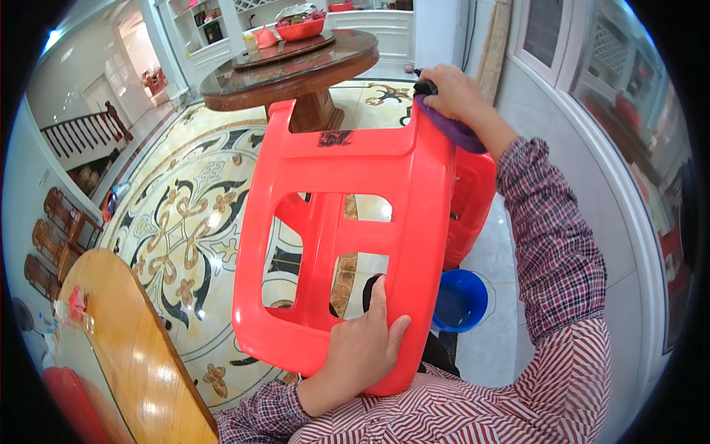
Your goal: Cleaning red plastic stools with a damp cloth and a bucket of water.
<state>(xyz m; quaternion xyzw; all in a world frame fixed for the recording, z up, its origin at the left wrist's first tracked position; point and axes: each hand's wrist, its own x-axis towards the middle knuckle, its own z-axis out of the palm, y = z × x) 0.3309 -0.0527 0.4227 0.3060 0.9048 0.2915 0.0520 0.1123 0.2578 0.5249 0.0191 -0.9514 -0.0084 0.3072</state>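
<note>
A red plastic stool (360, 172) is tilted on its side in front of me, its cut-out openings facing up. My left hand (363, 344) grips the frame at the lower end, thumb on top and fingers reaching into an opening. At the far right corner, on a leg end, my right hand (452, 94) presses a purple cloth (457, 130) against the plastic. Part of the cloth looks dark and bunched at the fingertips. A black printed mark (335, 139) shows on the panel near the far edge.
Right of the stool stands a blue bucket (459, 302) on the tiles, with another red plastic stool (471, 205) behind. A round wooden table (294, 72) is ahead, bearing a red basin (300, 29). At left is a wooden tabletop (127, 344); a wall (566, 183) runs along the right.
</note>
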